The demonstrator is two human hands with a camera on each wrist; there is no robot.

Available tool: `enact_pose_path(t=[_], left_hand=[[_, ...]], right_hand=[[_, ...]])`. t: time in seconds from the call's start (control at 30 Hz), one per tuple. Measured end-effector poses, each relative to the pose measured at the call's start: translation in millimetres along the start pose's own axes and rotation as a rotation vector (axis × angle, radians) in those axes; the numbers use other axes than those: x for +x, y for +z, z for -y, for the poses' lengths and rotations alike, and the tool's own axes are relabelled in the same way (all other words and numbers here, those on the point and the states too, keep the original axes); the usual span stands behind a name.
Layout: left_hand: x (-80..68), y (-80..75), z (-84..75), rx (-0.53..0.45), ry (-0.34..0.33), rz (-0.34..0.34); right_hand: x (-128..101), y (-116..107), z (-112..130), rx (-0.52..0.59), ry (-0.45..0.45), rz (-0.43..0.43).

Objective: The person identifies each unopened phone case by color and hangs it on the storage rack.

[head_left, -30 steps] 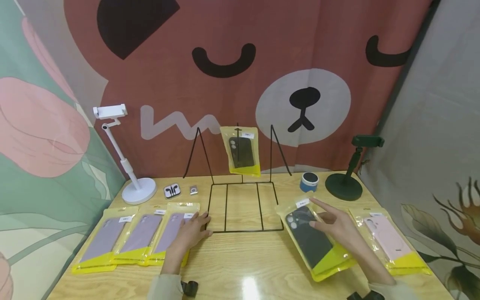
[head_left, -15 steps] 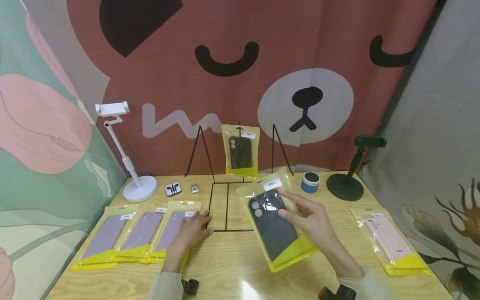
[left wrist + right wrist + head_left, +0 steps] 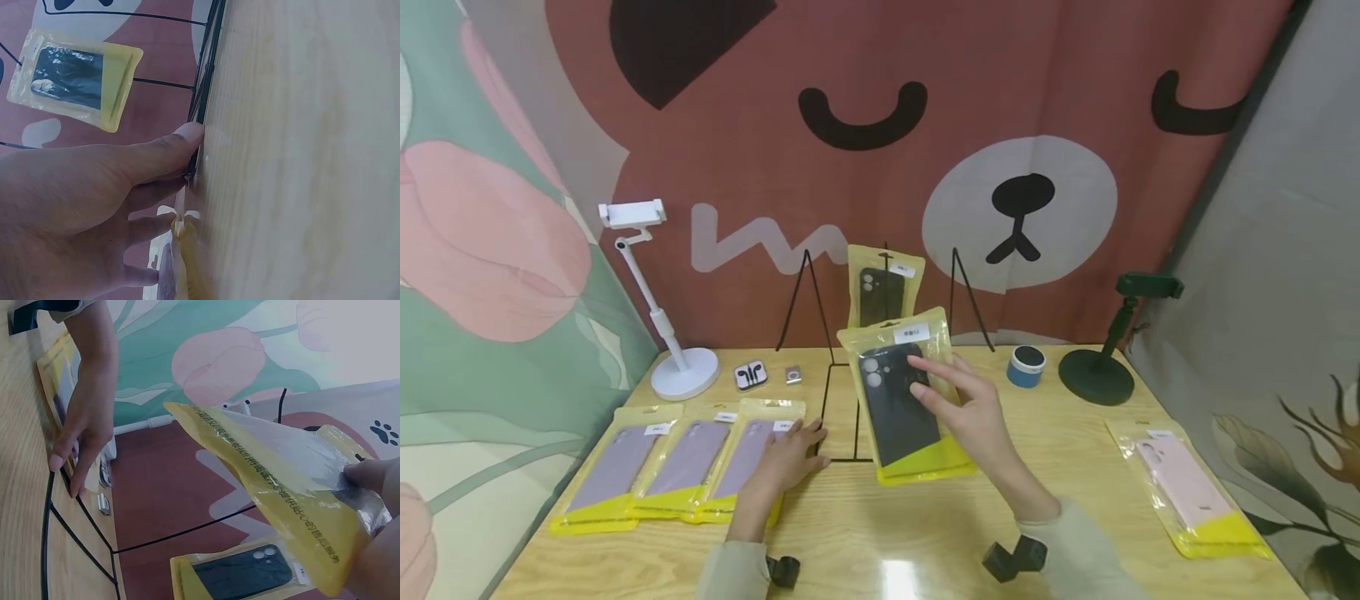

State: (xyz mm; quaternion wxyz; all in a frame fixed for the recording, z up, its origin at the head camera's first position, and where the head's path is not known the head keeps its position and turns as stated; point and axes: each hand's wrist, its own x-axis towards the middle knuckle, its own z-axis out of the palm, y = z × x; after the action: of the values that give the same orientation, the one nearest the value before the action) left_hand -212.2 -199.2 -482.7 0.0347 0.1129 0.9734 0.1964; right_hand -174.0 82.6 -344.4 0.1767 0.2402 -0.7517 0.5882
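My right hand (image 3: 966,412) pinches a yellow-edged clear bag with a black phone case (image 3: 891,408) by its right side, raised in front of the black wire display rack (image 3: 842,459). In the right wrist view, the bag's yellow printed bottom (image 3: 269,481) is tilted. Another bagged black phone case (image 3: 880,293) hangs on the rack, its lower part hidden by the held one in the head view. My left hand (image 3: 790,458) grips the rack's front left corner between thumb (image 3: 190,131) and forefinger. Its other fingers lie near the closest bagged purple phone case (image 3: 747,458).
More bagged purple phone cases (image 3: 613,467) lie at left, and a bagged pink one (image 3: 1187,483) at right. Behind stand a white phone stand (image 3: 685,373), boxed earphones (image 3: 750,375), a small silver gadget (image 3: 793,375), a blue speaker (image 3: 1026,367) and a dark green stand (image 3: 1096,377).
My right hand has carried the bagged black phone case leftward and up, from beside the pink one to before the rack. The left hand keeps its place on the rack corner.
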Motion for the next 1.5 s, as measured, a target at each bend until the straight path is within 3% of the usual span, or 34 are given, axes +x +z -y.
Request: enact_pose_path(t=[0.13,0.37,0.5,0.77,0.97,1.17,1.33,1.5], left_hand=[[1.8,-0.2,-1.1,0.008,0.007,-0.006],[2.5,-2.8,-3.1,0.009,0.015,0.001],[2.9,-2.9,-2.9,0.006,0.018,-0.004],[2.3,0.7,-4.4,0.009,0.017,0.003],[1.1,4.5,-5.2,0.000,0.021,0.002],[-0.3,6.6,-4.1,-0.015,0.014,-0.015],[-2.2,6.7,-2.2,-0.022,0.006,-0.032],[-2.1,4.9,-0.6,-0.027,-0.003,-0.028]], right_hand=[[-1,2,8,0.013,0.051,0.005],[4,6,-8,0.009,0.092,-0.024],[23,10,-8,-0.023,0.099,-0.019],[67,19,-42,-0.013,0.075,-0.034],[81,20,-64,0.011,0.075,-0.075],[76,18,-77,-0.013,0.075,-0.076],[58,9,-87,-0.029,0.067,-0.090],[22,-24,-117,-0.219,-0.065,-0.138]])
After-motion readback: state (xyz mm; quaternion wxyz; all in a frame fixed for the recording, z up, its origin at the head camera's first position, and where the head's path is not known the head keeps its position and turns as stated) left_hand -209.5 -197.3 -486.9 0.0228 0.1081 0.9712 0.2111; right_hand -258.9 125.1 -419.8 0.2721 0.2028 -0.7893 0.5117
